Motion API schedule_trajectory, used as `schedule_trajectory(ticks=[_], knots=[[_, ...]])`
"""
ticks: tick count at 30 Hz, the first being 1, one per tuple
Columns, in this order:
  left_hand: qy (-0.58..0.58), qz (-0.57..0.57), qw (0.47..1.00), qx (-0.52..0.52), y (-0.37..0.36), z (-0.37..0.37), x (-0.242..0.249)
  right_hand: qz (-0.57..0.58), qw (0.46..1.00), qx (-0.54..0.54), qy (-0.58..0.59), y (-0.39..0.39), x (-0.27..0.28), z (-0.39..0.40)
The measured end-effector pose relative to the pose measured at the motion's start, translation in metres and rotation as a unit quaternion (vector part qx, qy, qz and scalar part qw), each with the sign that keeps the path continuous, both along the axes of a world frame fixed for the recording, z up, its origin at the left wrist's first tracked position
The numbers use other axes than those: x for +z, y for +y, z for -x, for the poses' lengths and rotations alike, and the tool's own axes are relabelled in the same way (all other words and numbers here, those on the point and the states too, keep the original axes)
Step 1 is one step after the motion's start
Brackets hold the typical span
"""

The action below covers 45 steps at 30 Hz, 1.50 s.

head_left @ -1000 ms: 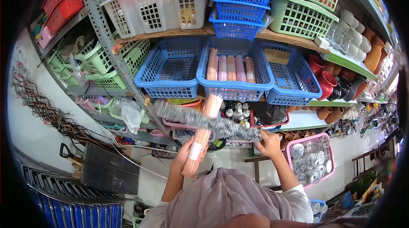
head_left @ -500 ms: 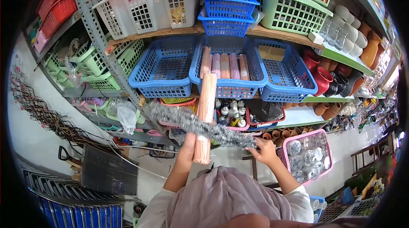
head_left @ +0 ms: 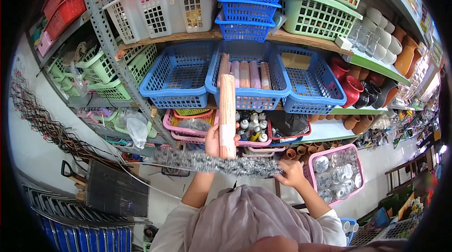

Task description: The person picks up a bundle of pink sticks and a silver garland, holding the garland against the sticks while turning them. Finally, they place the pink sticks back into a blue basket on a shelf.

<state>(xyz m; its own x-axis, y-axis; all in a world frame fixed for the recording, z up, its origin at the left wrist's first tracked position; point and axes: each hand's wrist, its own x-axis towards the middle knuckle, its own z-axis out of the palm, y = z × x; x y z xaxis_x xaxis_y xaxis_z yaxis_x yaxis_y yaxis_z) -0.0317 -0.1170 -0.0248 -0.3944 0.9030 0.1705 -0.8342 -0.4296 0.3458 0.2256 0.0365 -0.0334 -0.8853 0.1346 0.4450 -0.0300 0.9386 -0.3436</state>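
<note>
My left hand (head_left: pixel 213 143) is closed round the lower part of a long orange-and-white striped bundle (head_left: pixel 228 111), which stands nearly upright in front of the shelf. In my right hand (head_left: pixel 291 173) is one end of a silvery tinsel-like strand (head_left: pixel 221 164). The strand stretches leftward, crossing just below the bundle and over my left wrist. Behind the bundle's top, a blue basket (head_left: pixel 254 99) holds several similar wrapped bundles (head_left: pixel 245 74).
Blue baskets stand left (head_left: pixel 181 93) and right (head_left: pixel 313 96) of the middle one. Below are bottles (head_left: pixel 254 125) and a pink crate of glass jars (head_left: pixel 336 172). A metal shelf post (head_left: pixel 106 35) rises at left; blue folding chairs (head_left: pixel 84 238) are lower left.
The strand has dropped from across the bundle to its lower end and lies more level. My left hand has moved up with the bundle, and my right hand slightly down.
</note>
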Motion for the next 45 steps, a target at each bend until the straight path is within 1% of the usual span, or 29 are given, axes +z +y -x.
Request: schedule_trajectory(ticks=[3,4,5,7,8,9,11,13,16,17,19,20,21,23,24,27,28,29,30,31,34,36,37,38,39,40,41,43,45], knots=[[-0.035,0.073,0.996,-0.032,-0.003,-0.003,0.006,-0.004,1.000,-0.018,0.002,-0.002,0.000,0.000],[0.000,0.013,0.995,-0.104,-0.009,0.000,0.007,-0.005,1.000,-0.019,0.002,-0.003,0.001,-0.001],[0.001,0.012,0.994,-0.104,-0.011,0.000,0.004,0.000,1.000,-0.005,0.012,-0.004,0.003,-0.001],[0.017,0.031,0.997,-0.064,-0.015,-0.004,0.006,0.004,1.000,0.009,0.023,-0.004,0.008,-0.002],[0.073,0.065,0.995,-0.004,-0.014,-0.009,0.009,-0.009,0.999,0.022,0.034,-0.004,0.012,-0.002],[0.074,0.063,0.995,-0.003,-0.013,-0.009,0.008,-0.022,0.998,0.036,0.046,-0.004,0.015,-0.001],[0.045,-0.051,0.996,-0.062,-0.012,-0.010,0.005,-0.027,0.998,0.040,0.032,-0.010,0.020,-0.001],[0.046,-0.023,0.997,-0.050,-0.013,-0.016,0.009,-0.030,0.998,0.043,0.019,-0.012,0.021,0.002],[-0.003,-0.076,0.990,-0.120,-0.012,-0.017,0.005,-0.022,0.999,0.008,0.030,-0.007,0.021,0.007],[0.038,-0.017,0.997,-0.071,-0.013,-0.019,0.003,-0.025,0.999,-0.023,0.016,-0.002,0.026,0.008],[0.077,0.236,0.968,0.045,-0.017,-0.032,0.015,0.014,0.993,-0.103,0.050,0.001,0.028,0.016],[0.052,0.185,0.981,0.007,-0.020,-0.025,-0.004,0.012,0.991,-0.121,0.050,-0.001,0.034,0.018],[0.054,0.184,0.981,0.007,-0.021,-0.020,-0.004,0.012,0.991,-0.121,0.051,-0.002,0.032,0.017],[0.043,0.019,0.996,-0.076,-0.023,-0.014,-0.003,-0.051,0.998,0.006,0.037,-0.005,0.025,0.014],[0.040,0.049,0.998,-0.028,-0.023,-0.018,0.005,-0.064,0.997,0.031,-0.006,-0.015,0.035,0.012],[0.042,0.031,0.995,-0.083,-0.030,-0.008,-0.010,-0.085,0.996,0.017,0.022,-0.016,0.032,0.016],[0.041,0.090,0.994,-0.050,-0.029,-0.002,-0.035,-0.094,0.995,0.013,0.033,-0.012,0.032,0.021],[0.019,0.218,0.976,0.011,-0.030,-0.015,-0.012,-0.053,0.995,-0.059,0.057,-0.010,0.030,0.025],[0.042,0.211,0.976,-0.008,-0.038,-0.021,-0.005,-0.008,0.988,-0.131,0.076,-0.009,0.027,0.027],[0.065,0.205,0.976,-0.028,-0.044,-0.024,-0.003,0.007,0.982,-0.147,0.116,-0.005,0.022,0.033],[0.074,0.144,0.982,-0.094,-0.049,-0.032,-0.002,0.032,0.980,-0.162,0.111,-0.012,0.028,0.034],[0.081,0.103,0.982,-0.139,-0.052,-0.023,-0.020,-0.078,0.991,-0.061,0.089,-0.013,0.030,0.029],[0.087,0.059,0.978,-0.182,-0.053,-0.019,-0.027,-0.078,0.991,-0.062,0.088,-0.011,0.034,0.029],[0.108,0.134,0.973,-0.156,-0.056,-0.019,-0.034,-0.086,0.988,-0.082,0.102,-0.008,0.041,0.030],[0.105,0.135,0.973,-0.157,-0.060,-0.021,-0.028,-0.092,0.984,-0.102,0.115,-0.006,0.045,0.030],[0.115,0.119,0.974,-0.157,-0.064,-0.023,-0.019,-0.029,0.982,-0.169,0.083,-0.005,0.045,0.031],[0.125,0.102,0.974,-0.157,-0.068,-0.025,-0.012,-0.007,0.972,-0.187,0.140,-0.007,0.049,0.037],[0.143,0.105,0.975,-0.135,-0.075,-0.028,-0.005,0.031,0.969,-0.216,0.114,-0.016,0.053,0.037],[0.172,0.108,0.971,-0.128,-0.082,-0.025,-0.004,-0.044,0.982,-0.119,0.140,-0.019,0.040,0.036]])
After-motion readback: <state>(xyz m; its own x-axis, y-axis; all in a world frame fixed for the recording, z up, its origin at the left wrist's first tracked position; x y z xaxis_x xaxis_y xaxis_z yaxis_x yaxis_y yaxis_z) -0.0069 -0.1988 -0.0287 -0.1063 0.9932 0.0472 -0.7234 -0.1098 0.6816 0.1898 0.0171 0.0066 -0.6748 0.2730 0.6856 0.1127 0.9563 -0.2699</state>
